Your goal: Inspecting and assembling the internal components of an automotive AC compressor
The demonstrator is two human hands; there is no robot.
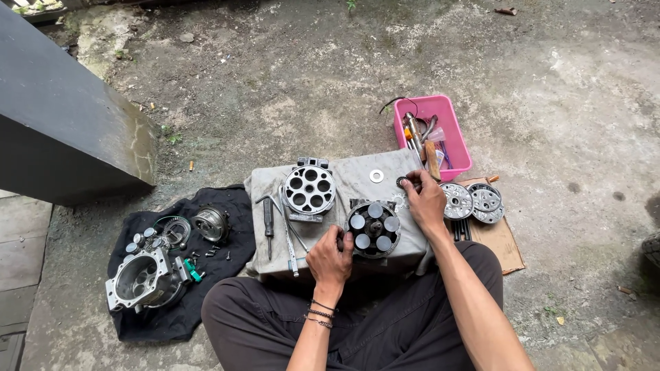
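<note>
The person sits cross-legged on rough, stained concrete ground [550,103] in front of a low block draped with a grey cloth [357,175].

**Left hand.** The left hand [330,260] is closed against the near left edge of a round metal cylinder block [373,228], which sits on the near part of the grey cloth. The block is dull cast metal with a central shaft and a ring of bores filled by flat-topped pistons.

**Right hand.** The right hand [424,200] rests just right of the block. Its fingertips pinch a small dark ring-shaped part [401,181] at the cloth's far right corner. A flat bright washer [376,176] lies just beside it, apart from the fingers.

**Other parts on the cloth.** A second cast housing [309,189], with a ring of open circular holes, stands left of the block. Slim hand tools [269,223] lie along the cloth's left side.

**Surroundings.**
- Two round perforated valve plates [473,201] lie on brown cardboard [505,244] to the right.
- A pink plastic tray [455,127] beyond them holds mixed tools.
- A black cloth [227,206] on the left carries a hollow aluminium casing [141,280], a round pulley-like part [210,223] and scattered small bolts.
- A dark slab [55,124] rises at far left.
</note>
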